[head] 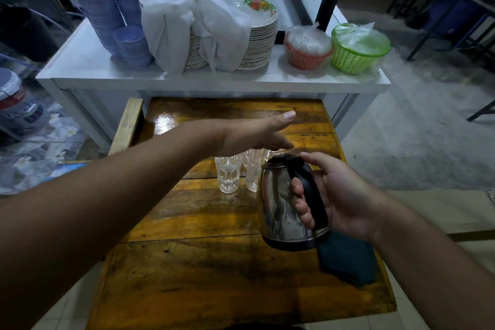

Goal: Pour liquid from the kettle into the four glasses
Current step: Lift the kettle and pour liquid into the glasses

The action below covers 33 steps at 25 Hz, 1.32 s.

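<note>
Single view only, from a head-worn wide-angle camera. It looks forward and steeply down onto the wooden table (pixel 187 211), which fills the lower centre of frame at close range. Both forearms enter from the bottom corners, reaching away from the lens. The white counter (pixel 214 80) lies beyond the table's far edge. Floor shows at both sides. Straight edges bow toward the margins. No second view to compare.

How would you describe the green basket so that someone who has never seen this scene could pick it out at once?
Start at the white counter behind the wooden table. Follow its top past the stacked plates to the right-hand end, where two small plastic baskets sit side by side. The green basket is the one nearest the corner, lime-coloured with clear plastic on top, while its neighbour is the orange basket.
</note>
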{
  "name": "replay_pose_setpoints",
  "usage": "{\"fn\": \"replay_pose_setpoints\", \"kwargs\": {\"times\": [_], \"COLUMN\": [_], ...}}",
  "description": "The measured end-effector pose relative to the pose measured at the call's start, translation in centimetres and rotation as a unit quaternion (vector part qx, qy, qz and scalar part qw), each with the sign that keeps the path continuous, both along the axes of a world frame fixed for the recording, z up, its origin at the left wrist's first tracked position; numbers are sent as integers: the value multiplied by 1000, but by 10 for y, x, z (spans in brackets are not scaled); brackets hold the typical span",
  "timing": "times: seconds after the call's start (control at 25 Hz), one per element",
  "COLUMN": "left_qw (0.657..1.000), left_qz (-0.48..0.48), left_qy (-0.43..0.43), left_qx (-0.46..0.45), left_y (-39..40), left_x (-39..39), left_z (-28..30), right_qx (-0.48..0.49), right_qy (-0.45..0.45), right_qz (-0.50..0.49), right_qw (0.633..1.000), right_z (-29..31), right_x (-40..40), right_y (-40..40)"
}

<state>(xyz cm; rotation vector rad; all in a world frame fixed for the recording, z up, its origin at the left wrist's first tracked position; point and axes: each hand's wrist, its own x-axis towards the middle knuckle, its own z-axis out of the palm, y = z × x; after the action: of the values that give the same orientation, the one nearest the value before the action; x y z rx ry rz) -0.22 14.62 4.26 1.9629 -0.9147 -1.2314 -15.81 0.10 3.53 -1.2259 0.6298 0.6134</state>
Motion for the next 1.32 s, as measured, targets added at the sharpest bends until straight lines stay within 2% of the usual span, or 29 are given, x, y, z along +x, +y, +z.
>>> {"fn": "replay_pose_setpoints", "kwargs": {"times": [0.12,0.56,0.96,1.16,1.32], "left_qw": [999,998,997,997,998], "left_qz": [-34,-56,-50,-40,-26], "left_qy": [4,-34,-50,-63,-39], "left_qx": [9,21,-23,-6,-29], "left_y": [-1,-8,-20,-22,-19], "left_x": [1,-9,12,20,34], "left_z": [0,26,53,55,42], "right_qx": [-17,-55,-31,-45,-39], "right_qy": [-10,-98,-181,-156,-124], "right_qz": [1,-2,-20,-5,0], "right_qw": [1000,994,983,987,992], "right_z": [-6,-27,5,10,16], "right_x": [-4,-33,-18,5,26], "right_y": [1,4,-11,-19,-24]}}
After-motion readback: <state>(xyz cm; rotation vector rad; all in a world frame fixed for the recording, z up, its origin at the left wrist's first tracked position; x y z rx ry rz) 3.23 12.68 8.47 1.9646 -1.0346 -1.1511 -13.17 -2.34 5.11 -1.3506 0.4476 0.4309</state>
